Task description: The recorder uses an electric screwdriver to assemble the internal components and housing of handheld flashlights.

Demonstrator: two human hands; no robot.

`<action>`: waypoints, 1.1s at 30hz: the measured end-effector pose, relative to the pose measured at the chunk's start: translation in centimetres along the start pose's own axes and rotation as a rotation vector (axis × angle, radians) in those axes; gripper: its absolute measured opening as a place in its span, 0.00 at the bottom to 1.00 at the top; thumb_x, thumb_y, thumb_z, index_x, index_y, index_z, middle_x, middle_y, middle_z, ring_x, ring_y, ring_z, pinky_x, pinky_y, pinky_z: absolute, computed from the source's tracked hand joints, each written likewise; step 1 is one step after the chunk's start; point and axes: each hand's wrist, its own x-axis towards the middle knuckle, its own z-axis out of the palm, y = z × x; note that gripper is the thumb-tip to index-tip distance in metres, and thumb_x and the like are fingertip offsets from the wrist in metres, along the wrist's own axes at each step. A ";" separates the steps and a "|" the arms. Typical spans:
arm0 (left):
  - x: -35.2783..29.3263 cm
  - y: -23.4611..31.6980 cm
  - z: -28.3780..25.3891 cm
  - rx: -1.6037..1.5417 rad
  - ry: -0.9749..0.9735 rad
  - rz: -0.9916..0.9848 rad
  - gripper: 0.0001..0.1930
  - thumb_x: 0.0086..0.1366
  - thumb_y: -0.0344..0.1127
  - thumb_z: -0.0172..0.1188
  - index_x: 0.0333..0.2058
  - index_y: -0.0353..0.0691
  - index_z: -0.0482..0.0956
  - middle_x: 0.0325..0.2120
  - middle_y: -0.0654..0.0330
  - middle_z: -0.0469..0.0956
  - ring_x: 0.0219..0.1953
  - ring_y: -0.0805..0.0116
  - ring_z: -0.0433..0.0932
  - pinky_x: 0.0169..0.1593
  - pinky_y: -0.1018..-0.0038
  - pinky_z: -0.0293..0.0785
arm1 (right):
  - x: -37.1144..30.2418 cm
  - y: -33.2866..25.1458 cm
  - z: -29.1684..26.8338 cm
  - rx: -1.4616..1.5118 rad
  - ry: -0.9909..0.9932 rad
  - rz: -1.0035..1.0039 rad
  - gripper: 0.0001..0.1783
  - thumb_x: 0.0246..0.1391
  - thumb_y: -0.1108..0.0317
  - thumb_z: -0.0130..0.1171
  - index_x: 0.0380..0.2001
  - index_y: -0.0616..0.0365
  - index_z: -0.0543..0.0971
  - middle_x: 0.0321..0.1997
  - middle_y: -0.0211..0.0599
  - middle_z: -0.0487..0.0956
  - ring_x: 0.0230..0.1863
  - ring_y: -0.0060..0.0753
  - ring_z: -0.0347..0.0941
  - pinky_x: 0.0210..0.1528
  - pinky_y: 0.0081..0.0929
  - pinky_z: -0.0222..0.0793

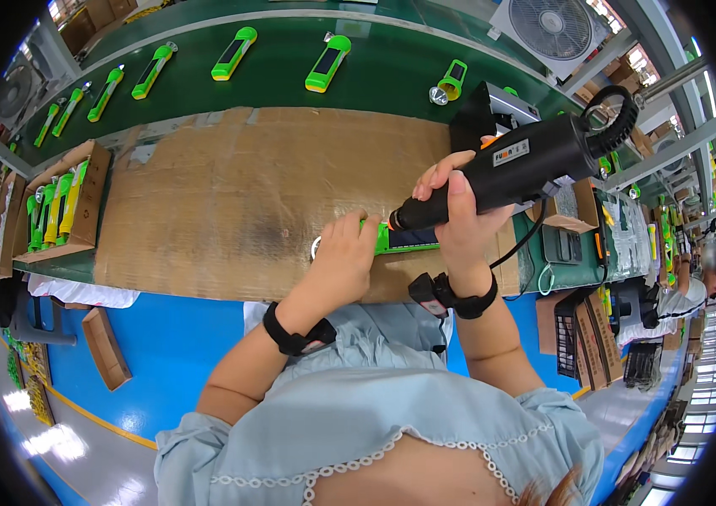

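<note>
My right hand (465, 221) is wrapped around a black electric screwdriver (535, 162), tilted with its back end up to the right. The tool's tip points down at a green flashlight (415, 242) with a dark panel, lying on the cardboard mat (206, 190). My left hand (343, 260) grips the flashlight's left end, fingers closed over it. A ring-shaped part pokes out past that hand. Whether the tip touches the flashlight or a screw is hidden by the tool and my fingers.
Several green flashlights (327, 66) lie spaced along the green belt (198, 76) beyond the mat. At left stands a cardboard box (80, 198) of flashlights. A black device (493, 114) sits behind the screwdriver, whose cord hangs right. A fan (549, 29) and another person (685, 291) are farther off.
</note>
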 end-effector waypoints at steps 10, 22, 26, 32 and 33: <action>0.3 -0.3 -0.2 -0.030 -0.026 -0.019 0.31 0.46 0.23 0.60 0.53 0.33 0.63 0.47 0.44 0.65 0.49 0.45 0.66 0.51 0.59 0.62 | 0.0 0.5 0.0 -0.013 0.009 0.031 0.27 0.50 0.83 0.51 0.52 0.62 0.54 0.26 0.38 0.73 0.24 0.26 0.72 0.29 0.25 0.71; 1.3 -0.7 -0.9 -0.158 -0.062 -0.052 0.32 0.47 0.23 0.61 0.53 0.33 0.62 0.47 0.42 0.64 0.49 0.41 0.65 0.51 0.57 0.63 | 1.1 2.3 -0.6 -0.061 -0.208 0.123 0.22 0.53 0.79 0.49 0.49 0.57 0.56 0.25 0.39 0.69 0.24 0.31 0.70 0.30 0.31 0.70; 1.3 -0.6 -0.7 -0.167 -0.059 -0.053 0.33 0.46 0.22 0.60 0.53 0.33 0.61 0.47 0.41 0.64 0.49 0.40 0.65 0.52 0.56 0.63 | 1.0 2.0 0.1 -0.104 -0.213 0.171 0.23 0.51 0.79 0.52 0.48 0.58 0.55 0.25 0.38 0.70 0.24 0.29 0.70 0.29 0.27 0.69; 1.3 -0.6 -1.0 -0.182 -0.099 -0.056 0.34 0.46 0.24 0.61 0.55 0.33 0.60 0.48 0.39 0.64 0.49 0.38 0.65 0.52 0.54 0.62 | 0.7 2.2 0.2 -0.006 -0.133 0.193 0.13 0.42 0.82 0.59 0.31 0.63 0.68 0.24 0.34 0.73 0.25 0.21 0.70 0.27 0.19 0.67; 1.3 -0.5 -1.0 -0.165 -0.098 -0.048 0.34 0.46 0.24 0.61 0.55 0.33 0.60 0.48 0.39 0.64 0.49 0.38 0.65 0.52 0.54 0.62 | 0.6 2.3 0.1 -0.029 -0.129 0.213 0.14 0.41 0.82 0.59 0.32 0.62 0.68 0.24 0.34 0.73 0.25 0.21 0.70 0.27 0.19 0.67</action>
